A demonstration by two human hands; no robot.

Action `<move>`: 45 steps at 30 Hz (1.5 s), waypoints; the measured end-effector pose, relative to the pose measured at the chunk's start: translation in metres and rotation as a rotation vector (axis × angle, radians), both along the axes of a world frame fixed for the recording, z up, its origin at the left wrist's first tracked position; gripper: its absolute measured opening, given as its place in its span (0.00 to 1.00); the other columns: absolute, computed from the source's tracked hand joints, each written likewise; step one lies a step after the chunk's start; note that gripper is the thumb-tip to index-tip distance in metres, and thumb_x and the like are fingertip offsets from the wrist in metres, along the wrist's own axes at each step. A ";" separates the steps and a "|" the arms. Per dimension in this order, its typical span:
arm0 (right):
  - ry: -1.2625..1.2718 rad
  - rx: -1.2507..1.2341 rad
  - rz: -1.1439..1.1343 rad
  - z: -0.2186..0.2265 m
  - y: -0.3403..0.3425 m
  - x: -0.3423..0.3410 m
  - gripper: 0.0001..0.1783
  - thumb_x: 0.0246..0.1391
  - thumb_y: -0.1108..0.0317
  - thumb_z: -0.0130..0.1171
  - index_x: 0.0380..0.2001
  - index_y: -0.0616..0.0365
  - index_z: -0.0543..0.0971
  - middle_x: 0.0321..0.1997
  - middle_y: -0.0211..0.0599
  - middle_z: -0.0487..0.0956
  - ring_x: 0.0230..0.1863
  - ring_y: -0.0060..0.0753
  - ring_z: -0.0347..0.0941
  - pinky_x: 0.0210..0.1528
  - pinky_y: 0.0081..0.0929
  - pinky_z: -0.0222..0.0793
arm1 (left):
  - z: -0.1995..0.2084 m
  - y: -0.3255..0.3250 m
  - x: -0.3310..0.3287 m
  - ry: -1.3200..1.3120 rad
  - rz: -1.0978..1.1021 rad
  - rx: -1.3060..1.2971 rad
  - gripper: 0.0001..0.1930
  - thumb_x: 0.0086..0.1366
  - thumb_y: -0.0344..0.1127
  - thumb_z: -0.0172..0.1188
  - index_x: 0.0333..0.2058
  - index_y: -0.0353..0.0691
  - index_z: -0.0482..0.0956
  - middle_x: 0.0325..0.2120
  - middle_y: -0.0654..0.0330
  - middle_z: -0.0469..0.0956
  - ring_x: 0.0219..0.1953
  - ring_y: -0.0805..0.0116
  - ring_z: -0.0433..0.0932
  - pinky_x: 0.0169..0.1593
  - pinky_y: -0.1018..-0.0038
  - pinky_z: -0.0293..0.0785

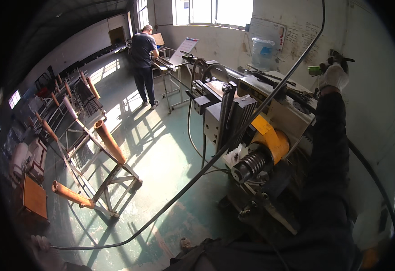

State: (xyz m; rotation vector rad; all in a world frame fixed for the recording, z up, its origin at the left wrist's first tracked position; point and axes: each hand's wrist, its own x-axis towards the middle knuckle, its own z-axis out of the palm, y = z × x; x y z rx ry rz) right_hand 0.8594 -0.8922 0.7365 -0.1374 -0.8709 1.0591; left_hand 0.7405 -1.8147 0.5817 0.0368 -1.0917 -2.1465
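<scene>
My left hand (46, 255), in a pale glove, is closed around the near end of a long thin dark bar (179, 192) at the lower left. From there the bar rises across the view, passing in front of the machine, to the top right. My right arm reaches far out along the wall. My gloved right hand (334, 79) is closed on a green and black tool (316, 70), whose exact kind I cannot make out. Below the bar stands a bending machine (270, 104) with a yellow part (270, 133) and a dark ribbed cylinder (253, 165).
A metal rack (109, 180) with rusty orange tubes stands on the left. Farther back, another person (142, 58) works at a table (163, 63). A water jug (262, 53) stands near the wall. A black hose (371, 167) curves along the right. Sunlight falls across the green floor.
</scene>
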 end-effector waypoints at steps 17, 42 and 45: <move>-0.906 1.069 -0.315 -0.138 -0.487 -0.098 0.24 0.86 0.61 0.56 0.72 0.69 0.76 0.44 0.31 0.80 0.35 0.15 0.75 0.33 0.19 0.74 | -0.042 -0.309 0.023 0.161 0.109 0.087 0.14 0.91 0.44 0.55 0.54 0.40 0.82 0.29 0.67 0.66 0.25 0.75 0.61 0.29 0.73 0.57; -0.807 0.017 1.837 -0.285 -1.352 -0.624 0.17 0.82 0.54 0.62 0.39 0.54 0.79 0.23 0.21 0.68 0.23 0.15 0.66 0.27 0.21 0.61 | -0.139 -0.771 -0.120 -0.454 0.736 0.039 0.24 0.85 0.43 0.65 0.72 0.41 0.75 0.35 0.61 0.81 0.31 0.69 0.78 0.36 0.69 0.73; -0.871 0.023 1.879 -0.304 -1.470 -0.646 0.19 0.82 0.53 0.63 0.38 0.55 0.79 0.23 0.22 0.71 0.22 0.14 0.66 0.25 0.21 0.58 | -0.209 -0.800 -0.115 -0.684 0.663 0.112 0.16 0.84 0.42 0.64 0.63 0.42 0.80 0.33 0.64 0.79 0.28 0.72 0.75 0.32 0.71 0.70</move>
